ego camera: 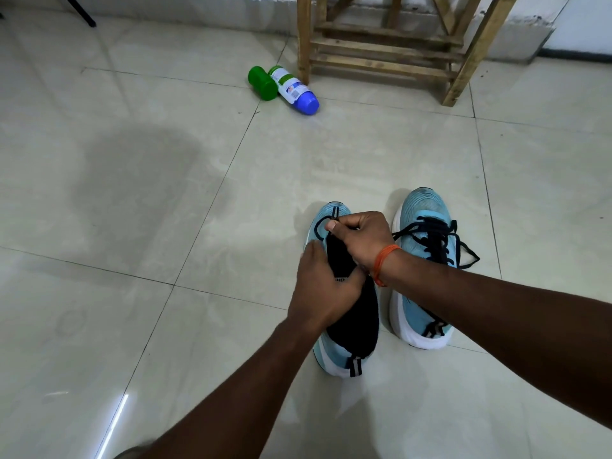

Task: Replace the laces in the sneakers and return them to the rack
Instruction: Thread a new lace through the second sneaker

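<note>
Right grip point(361, 238) pinches the lace point(318, 229), left grip point(323, 289) holds that sneaker point(328, 347); bottles point(288, 85) beyond.

Pale glossy tiled floor point(132, 193) with thin dark grout lines. Near right, two light-blue sneakers stand side by side, toes pointing far: left sneaker point(334, 351) has a black lace point(318, 231) only at its toe end; right sneaker point(424, 207) is fully laced in black. Far centre, a green container point(263, 83) and a blue-capped bottle point(293, 89) lie on their sides, touching. Just right of them, wooden rack point(381, 48) legs stand on the floor. Far left, a black stand leg point(81, 13).
</note>
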